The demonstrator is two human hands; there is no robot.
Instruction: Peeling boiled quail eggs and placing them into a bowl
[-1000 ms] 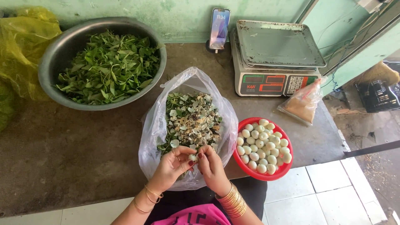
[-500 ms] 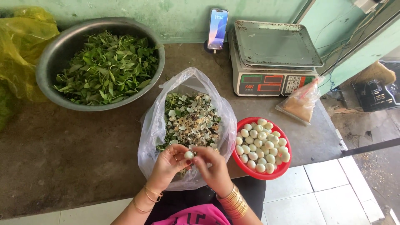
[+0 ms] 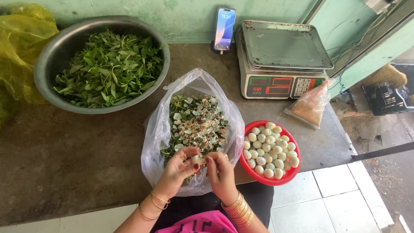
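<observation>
Left to right: metal bowl [image 3: 47, 64] of greens hasn't budged. Over the clear bag [image 3: 157, 129] of shells, the left hand [image 3: 179, 166] and right hand [image 3: 220, 172] now pinch one small egg [image 3: 198, 160] between fingertips — lifted slightly, so peeling's underway — red bowl [image 3: 252, 172] waits alongside.

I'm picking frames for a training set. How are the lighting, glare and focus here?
Head view: soft, even daylight, shadows faint; mild glare on the clear bag and the steel bowl rim; the left hand, right hand and the egg they hold are sharp; wide-angle bending shows at the frame edges.
</observation>
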